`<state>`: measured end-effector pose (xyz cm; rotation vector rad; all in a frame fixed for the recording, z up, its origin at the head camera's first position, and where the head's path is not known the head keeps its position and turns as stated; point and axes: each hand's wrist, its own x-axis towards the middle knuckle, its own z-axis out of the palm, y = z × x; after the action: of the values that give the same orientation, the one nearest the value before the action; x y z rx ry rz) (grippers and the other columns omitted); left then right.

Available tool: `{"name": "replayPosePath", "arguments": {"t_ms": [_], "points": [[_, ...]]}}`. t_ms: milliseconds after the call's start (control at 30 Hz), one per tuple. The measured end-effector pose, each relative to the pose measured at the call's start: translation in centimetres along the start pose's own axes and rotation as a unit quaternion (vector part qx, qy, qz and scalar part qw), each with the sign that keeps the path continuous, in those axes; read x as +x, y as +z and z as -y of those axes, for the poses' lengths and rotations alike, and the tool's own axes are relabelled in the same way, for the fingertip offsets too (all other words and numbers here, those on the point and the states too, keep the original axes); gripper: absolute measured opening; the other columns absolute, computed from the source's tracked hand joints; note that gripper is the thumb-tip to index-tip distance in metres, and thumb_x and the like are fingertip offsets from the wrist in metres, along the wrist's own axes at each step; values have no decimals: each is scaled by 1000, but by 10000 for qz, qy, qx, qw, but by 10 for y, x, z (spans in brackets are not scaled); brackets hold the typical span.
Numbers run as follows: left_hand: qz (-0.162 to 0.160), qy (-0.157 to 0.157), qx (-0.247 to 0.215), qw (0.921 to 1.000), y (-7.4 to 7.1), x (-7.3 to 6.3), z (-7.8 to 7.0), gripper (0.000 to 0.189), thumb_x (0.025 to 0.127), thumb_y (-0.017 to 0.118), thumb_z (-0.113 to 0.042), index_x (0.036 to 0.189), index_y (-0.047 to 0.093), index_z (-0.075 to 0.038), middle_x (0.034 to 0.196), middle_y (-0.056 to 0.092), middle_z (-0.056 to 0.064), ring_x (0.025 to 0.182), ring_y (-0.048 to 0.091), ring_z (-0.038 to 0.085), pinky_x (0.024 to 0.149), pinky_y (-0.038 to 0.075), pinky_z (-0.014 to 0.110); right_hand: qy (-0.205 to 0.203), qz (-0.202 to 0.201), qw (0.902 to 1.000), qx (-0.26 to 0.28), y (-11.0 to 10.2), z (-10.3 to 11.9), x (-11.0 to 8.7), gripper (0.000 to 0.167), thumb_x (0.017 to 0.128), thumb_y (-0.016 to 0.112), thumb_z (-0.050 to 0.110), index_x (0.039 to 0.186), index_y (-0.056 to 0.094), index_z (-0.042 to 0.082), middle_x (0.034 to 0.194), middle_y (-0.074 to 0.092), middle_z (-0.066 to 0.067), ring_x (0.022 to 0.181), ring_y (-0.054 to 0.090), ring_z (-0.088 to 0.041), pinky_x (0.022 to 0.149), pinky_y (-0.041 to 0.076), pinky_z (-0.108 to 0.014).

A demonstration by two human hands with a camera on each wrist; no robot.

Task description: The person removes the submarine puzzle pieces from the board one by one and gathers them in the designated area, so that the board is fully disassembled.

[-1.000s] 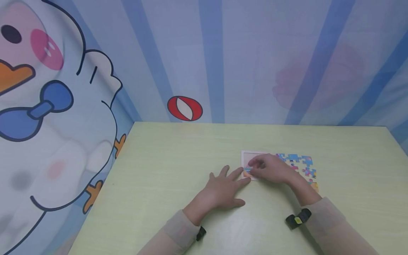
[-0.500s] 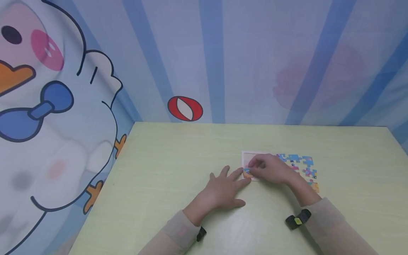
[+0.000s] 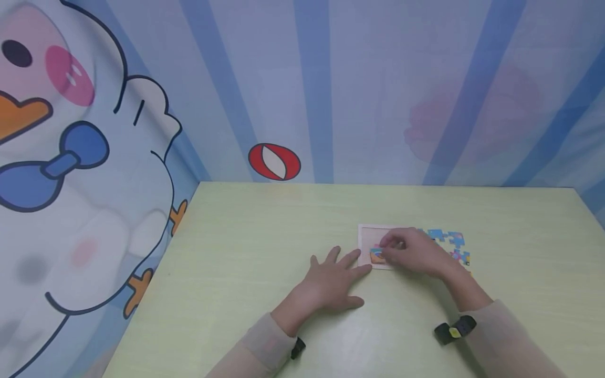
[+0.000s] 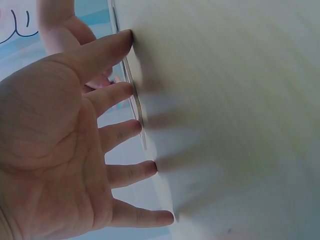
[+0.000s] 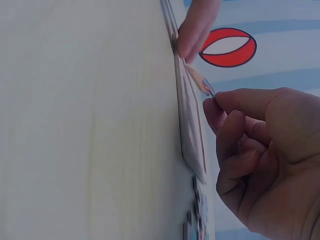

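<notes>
Between thumb and fingertips my right hand [image 3: 418, 253] pinches a small jigsaw piece [image 3: 376, 256], orange below and blue above. The right wrist view shows this puzzle piece [image 5: 200, 81] tilted up over the tray. Under it lies a shallow puzzle frame [image 3: 366, 231] with a pale rim, its right part hidden by my right hand. My left hand [image 3: 331, 281] is spread flat beside the frame. Its fingertips rest on the table, and the foremost ones touch the frame's left edge.
Loose jigsaw pieces [image 3: 456, 239] lie right of the frame, partly covered by my right hand and wrist. They sit on a pale yellow-green table [image 3: 236, 231]. A printed curtain [image 3: 368, 94] hangs along the table's back edge and left side.
My right hand has shifted right with the puzzle piece, away from the frame's left rim. My left hand stays in place.
</notes>
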<state>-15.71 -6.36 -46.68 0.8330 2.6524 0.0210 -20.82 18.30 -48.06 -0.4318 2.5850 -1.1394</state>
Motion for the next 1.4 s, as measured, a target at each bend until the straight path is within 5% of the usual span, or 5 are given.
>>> {"name": "replayPosePath", "arguments": {"t_ms": [633, 1400], "points": [[-23, -87, -360, 9993, 2, -4, 5, 73, 97, 67, -55, 162, 37, -39, 172, 21, -4, 156, 18, 37, 110, 28, 75, 140, -461, 9982, -346, -32, -37, -50, 14, 98, 73, 23, 108, 77, 13, 98, 71, 1, 81, 57, -18, 66, 50, -31], [-50, -75, -363, 9993, 7, -2, 8, 73, 97, 66, -56, 162, 35, -40, 172, 19, -5, 157, 17, 36, 110, 28, 75, 250, -426, 9971, -574, -32, -41, -55, 7, 96, 74, 16, 102, 77, 12, 87, 68, 4, 79, 57, -18, 67, 48, -32]]}}
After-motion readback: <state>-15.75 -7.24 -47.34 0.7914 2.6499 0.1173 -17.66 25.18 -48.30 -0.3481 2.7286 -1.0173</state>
